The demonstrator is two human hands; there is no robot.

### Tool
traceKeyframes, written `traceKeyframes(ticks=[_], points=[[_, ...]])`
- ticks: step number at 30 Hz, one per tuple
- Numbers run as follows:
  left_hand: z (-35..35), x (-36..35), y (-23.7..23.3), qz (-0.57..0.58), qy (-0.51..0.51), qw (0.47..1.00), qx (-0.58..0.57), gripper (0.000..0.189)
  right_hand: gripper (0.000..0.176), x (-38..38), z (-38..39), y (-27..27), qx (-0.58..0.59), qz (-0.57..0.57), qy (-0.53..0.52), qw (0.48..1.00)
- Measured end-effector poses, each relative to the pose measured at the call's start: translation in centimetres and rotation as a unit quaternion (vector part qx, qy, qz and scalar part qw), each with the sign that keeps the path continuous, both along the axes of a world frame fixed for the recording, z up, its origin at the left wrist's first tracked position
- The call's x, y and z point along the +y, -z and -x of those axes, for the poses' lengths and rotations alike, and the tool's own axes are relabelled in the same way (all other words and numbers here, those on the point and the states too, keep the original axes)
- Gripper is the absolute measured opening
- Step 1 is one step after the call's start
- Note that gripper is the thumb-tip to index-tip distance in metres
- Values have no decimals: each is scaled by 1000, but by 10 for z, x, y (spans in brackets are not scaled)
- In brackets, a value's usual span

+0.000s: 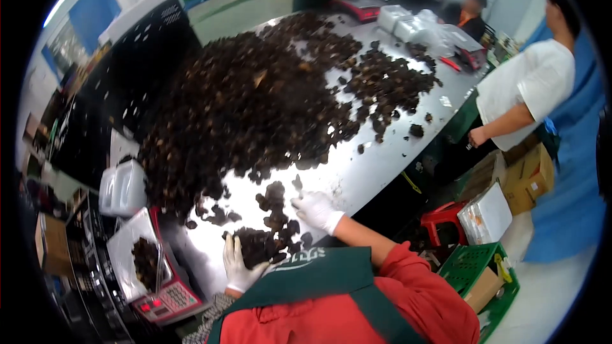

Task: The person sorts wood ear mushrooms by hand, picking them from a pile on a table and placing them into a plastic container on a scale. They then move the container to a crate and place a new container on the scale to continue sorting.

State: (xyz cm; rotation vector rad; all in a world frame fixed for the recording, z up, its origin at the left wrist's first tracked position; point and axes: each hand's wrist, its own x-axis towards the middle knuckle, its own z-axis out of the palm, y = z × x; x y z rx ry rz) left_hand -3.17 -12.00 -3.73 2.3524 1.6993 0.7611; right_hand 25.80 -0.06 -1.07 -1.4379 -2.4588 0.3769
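Note:
Dark brown, crinkled dried pieces, kind not clear, lie on the shiny metal table [376, 178]. My left hand [242, 271], in a white glove, rests at the left side of a small heap [255, 245] close to my apron, its fingers stretched out. To the right of that heap, my right hand [317, 210], also white-gloved, lies low over the tabletop with its fingers pointing left and nothing visible in its grip. A short line of loose pieces [275, 204] runs between the hands. Beyond them spreads a much larger pile [255, 89].
At my left, a red scale [172, 298] bears a clear tray [121, 248] with dark pieces; white plastic containers [122, 188] stand behind it. Co-workers are at the far end and right side. A green crate [468, 261] and red stool [440, 220] stand right.

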Motion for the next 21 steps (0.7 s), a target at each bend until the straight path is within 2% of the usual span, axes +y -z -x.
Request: traceKeyframes(ticks=[2, 3, 10, 12, 15, 18, 19, 20, 21], points=[[-3, 0, -1, -17, -4, 1000, -8, 108, 18, 12, 5, 30, 20, -35, 23, 999], [0, 1, 2, -21, -4, 1000, -1, 109, 18, 15, 2, 33, 39, -12, 25, 999], [8, 1, 16, -13, -4, 1000, 12, 112, 26, -5, -18, -8, 93, 61, 39, 993], [9, 2, 18, -12, -2, 1000, 13, 113, 44, -14, -18, -15, 83, 115, 25, 990], [11, 3, 17, -14, 7, 1000, 9, 113, 59, -31, -28, -19, 15, 157, -43, 986], [4, 1, 10, 1, -6, 1000, -5, 112, 60, -45, -24, -8, -23, 204, -108, 973], [1, -1, 3, 21, -13, 1000, -5, 110, 55, -44, -18, 9, -6, 175, -149, 973], [-4, -1, -8, 37, -12, 999, -22, 109, 45, -42, -5, 11, 12, 210, -150, 966], [-5, 0, -9, 24, -11, 1000, -17, 108, 41, -42, 4, 19, 61, 154, -146, 975]])
